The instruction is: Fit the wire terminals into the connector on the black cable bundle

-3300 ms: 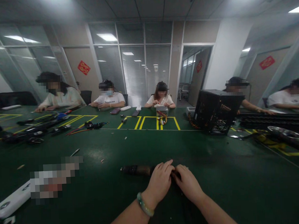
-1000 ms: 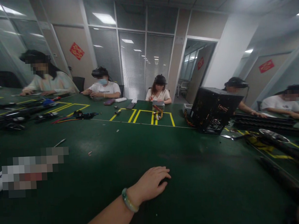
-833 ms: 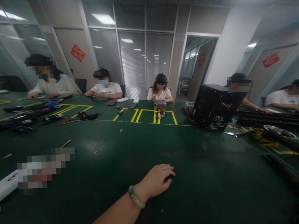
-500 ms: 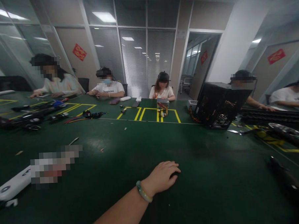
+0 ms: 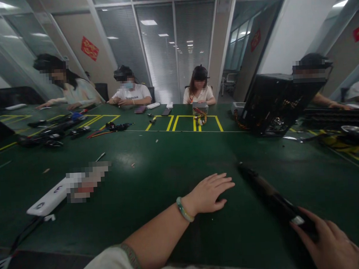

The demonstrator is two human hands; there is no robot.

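My left hand (image 5: 211,192), wearing a green bangle (image 5: 184,209) on its wrist, lies palm down near the middle of the green tabletop (image 5: 147,223). Its fingers are stretched out and it holds nothing. At the lower right, my right hand (image 5: 333,241) is closed around the near end of a long, slim black object (image 5: 268,190). That object slants away towards the table's middle, its far tip a little to the right of my left fingertips. Blur and dark colour hide its exact kind. A pale patch shows on it close to my right thumb.
A white power bank-like bar (image 5: 48,197) with a dark cable lies at left. Beyond stand a black computer case (image 5: 270,104) and a grey box with coloured wires (image 5: 200,108). Black parts (image 5: 48,134) lie far left. Several people sit around the table.
My right hand and the black object have come further into view from the right edge. My left hand's fingers are more stretched out. The whole view has shifted with my head.
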